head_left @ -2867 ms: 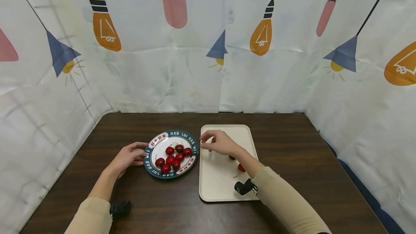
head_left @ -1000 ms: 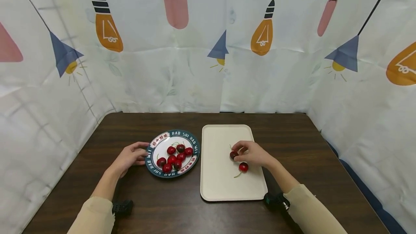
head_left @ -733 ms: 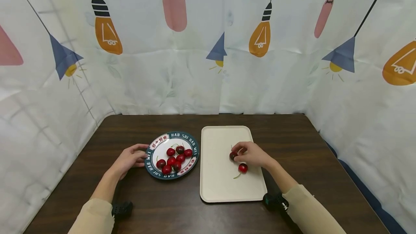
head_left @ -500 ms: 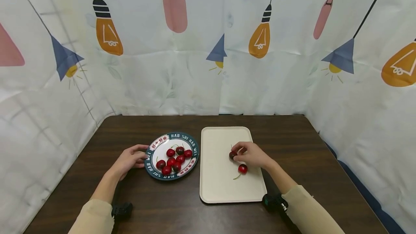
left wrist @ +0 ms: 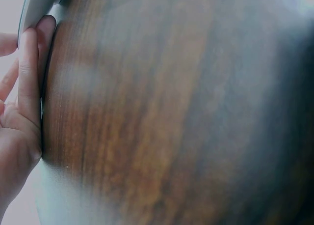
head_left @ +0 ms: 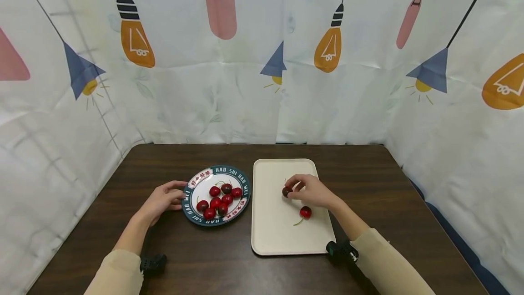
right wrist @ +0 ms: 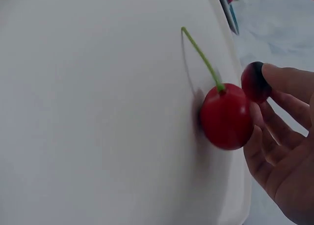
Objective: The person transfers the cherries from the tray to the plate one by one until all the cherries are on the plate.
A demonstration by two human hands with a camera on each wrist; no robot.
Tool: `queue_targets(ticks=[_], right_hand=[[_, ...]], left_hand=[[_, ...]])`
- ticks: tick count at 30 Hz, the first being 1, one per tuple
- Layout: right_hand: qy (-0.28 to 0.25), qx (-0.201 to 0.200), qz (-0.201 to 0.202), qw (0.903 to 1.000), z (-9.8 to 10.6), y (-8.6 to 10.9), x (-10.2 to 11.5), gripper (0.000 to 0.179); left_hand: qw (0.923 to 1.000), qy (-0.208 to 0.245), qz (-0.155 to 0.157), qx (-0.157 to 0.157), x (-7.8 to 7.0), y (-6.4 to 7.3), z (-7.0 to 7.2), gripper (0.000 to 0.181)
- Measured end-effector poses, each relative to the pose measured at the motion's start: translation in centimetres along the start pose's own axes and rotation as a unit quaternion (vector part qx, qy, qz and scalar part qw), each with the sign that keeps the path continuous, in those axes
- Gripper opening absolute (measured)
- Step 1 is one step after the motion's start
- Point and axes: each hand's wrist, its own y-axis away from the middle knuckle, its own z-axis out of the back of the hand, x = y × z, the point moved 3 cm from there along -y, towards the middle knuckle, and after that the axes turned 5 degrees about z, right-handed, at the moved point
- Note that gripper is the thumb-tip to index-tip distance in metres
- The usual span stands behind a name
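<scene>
A dark wooden table [head_left: 229, 267] stands enclosed on three sides by white curtains [head_left: 229, 99] printed with lamps and bulbs.

Right hand [head_left: 311, 191] pinching dark cherry [head_left: 286, 191] over tray [head_left: 278, 240], left hand [head_left: 161, 199] touching plate [head_left: 190, 213]

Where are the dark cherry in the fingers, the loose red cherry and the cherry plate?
dark cherry [head_left: 286, 191]: head view, its bare left side.
red cherry [head_left: 304, 212]: head view, middle of the fruit.
plate [head_left: 199, 178]: head view, lettered rim.
</scene>
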Motion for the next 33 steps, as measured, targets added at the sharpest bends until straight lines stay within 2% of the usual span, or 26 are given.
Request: queue_targets(ticks=[11, 17, 24, 33], right_hand=[[0.008, 0.009, 0.035, 0.9993, -0.7, -1.9, 2.4, 0.023], [0.006, 0.021, 0.040, 0.9989, -2.3, -3.6, 3.3, 0.023], [-0.008, 0.036, 0.029, 0.9989, -4.6, -5.4, 3.9, 0.023], [-0.005, 0.064, 0.054, 0.9965, -6.9, -6.8, 6.0, 0.024]], left_hand=[[1.0000, 0.003, -0.003, 0.004, -0.1, 0.1, -0.1, 0.052], [1.0000, 0.001, 0.000, 0.002, 0.1, -0.1, 0.0, 0.053], [1.0000, 0.004, 0.001, 0.005, 0.1, -0.3, -0.1, 0.053], [1.0000, 0.001, -0.001, 0.002, 0.0, -0.2, 0.0, 0.054]])
